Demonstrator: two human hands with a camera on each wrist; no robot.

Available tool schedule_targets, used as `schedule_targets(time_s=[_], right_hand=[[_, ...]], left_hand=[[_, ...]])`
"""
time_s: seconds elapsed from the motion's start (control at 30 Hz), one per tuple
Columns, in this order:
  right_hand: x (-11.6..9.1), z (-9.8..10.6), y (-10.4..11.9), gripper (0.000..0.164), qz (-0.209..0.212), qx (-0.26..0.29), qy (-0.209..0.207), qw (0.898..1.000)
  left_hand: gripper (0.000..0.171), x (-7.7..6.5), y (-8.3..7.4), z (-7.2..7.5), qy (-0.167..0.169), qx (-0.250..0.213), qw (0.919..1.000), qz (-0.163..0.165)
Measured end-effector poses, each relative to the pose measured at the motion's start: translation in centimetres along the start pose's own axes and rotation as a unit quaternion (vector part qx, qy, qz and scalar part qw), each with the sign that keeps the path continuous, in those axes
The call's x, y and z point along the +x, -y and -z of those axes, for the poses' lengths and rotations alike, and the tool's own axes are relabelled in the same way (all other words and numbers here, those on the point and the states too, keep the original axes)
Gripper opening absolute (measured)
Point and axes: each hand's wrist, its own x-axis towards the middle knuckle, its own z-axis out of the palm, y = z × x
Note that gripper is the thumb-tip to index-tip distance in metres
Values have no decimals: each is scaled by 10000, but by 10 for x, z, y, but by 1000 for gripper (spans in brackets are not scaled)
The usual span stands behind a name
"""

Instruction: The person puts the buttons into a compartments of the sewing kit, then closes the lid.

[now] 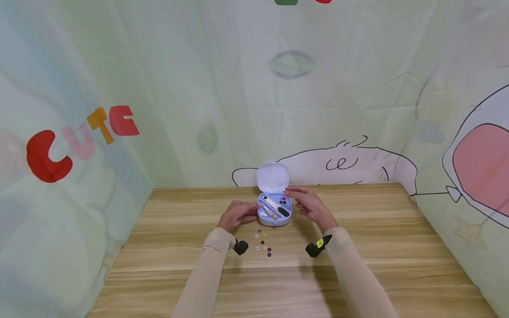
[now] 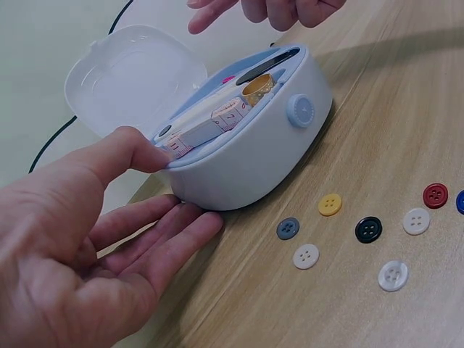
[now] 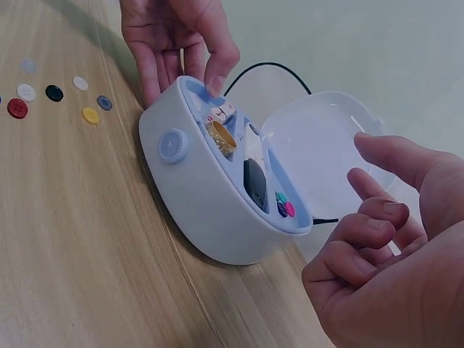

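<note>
A white sewing box (image 1: 274, 222) with a pale blue insert stands on the table, its lid (image 1: 273, 176) tipped back. My left hand (image 2: 87, 239) holds the box's left side, thumb on the rim and fingers low against the outer wall. The right hand (image 3: 406, 246) hovers near the right rear of the box, fingers loosely bent, holding nothing. Inside lie a rolled tape measure (image 2: 230, 114), a gold thimble ring (image 3: 220, 138), a long white tool with a black end (image 1: 283, 212), and several small coloured buttons (image 3: 288, 209) in the right compartment.
Several loose buttons lie on the wooden table (image 1: 167, 247) in front of the box, among them a yellow button (image 2: 330, 204), a black button (image 2: 368, 229) and a red button (image 2: 435, 195). A printed curtain (image 1: 246, 97) hangs behind the table and along its sides.
</note>
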Motion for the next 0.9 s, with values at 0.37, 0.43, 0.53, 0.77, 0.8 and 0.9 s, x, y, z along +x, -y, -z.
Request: schedule_targets(time_s=[0.37,0.43,0.53,0.77,0.8,0.9], right_hand=[[-7,-1,-1,43,143,-55,148,9998],[-9,-1,-1,43,177,-85,187,9996],[-12,-2,0,43,191,-93,265,9994],[-17,-6,-3,48,301,-236,417,9984],[-18,-7,-4,49,327,-256,438,9982],[-21,-9,-6,50,407,-387,497,9972]], left_hand=[[30,1,1,0,16,-48,10000,13],[31,2,1,0,25,-69,10000,-14],[31,2,1,-1,21,-98,9999,-54],[31,3,2,-1,17,-134,9999,-71],[31,3,2,-1,20,-134,9999,-65],[31,1,2,-1,29,-110,9999,-42]])
